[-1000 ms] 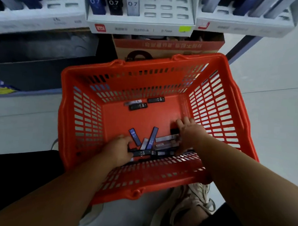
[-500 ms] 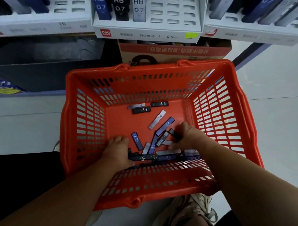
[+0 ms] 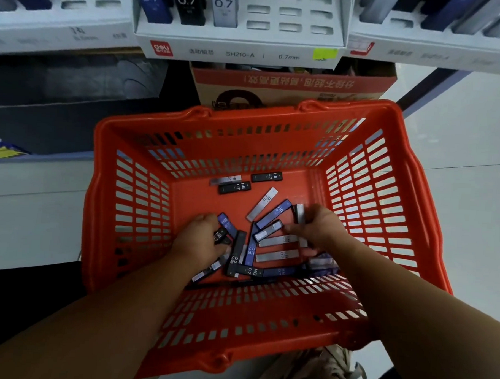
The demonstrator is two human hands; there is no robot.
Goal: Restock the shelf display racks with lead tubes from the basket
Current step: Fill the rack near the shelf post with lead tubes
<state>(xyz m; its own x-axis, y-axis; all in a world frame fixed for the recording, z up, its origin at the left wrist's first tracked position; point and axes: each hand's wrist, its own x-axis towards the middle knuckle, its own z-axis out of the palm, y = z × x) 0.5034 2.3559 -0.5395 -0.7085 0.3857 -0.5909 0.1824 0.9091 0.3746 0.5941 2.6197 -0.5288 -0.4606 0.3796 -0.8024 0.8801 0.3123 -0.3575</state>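
Floor (image 3: pixel 474 136): pale tiles beneath orange basket (image 3: pixel 254 118).
Right hand (image 3: pixel 320 231): fingers curled, pinching grey tube (image 3: pixel 299 214).
Left hand (image 3: pixel 196 241): curled round black tube (image 3: pixel 220 234).
Lead tubes (image 3: pixel 277 255): black, blue and grey, marked HB 0.7, scattered on basket bottom; three apart at 12 o'clock.
Display rack (image 3: pixel 238 47): 12 o'clock, three tubes standing.

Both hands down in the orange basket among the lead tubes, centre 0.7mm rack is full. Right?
Not full. In the head view the centre 0.7mm rack holds only three tubes, blue, black and grey, at its left, with empty slots beside them. The rest stands: left hand and right hand are both down in the orange basket among the lead tubes.
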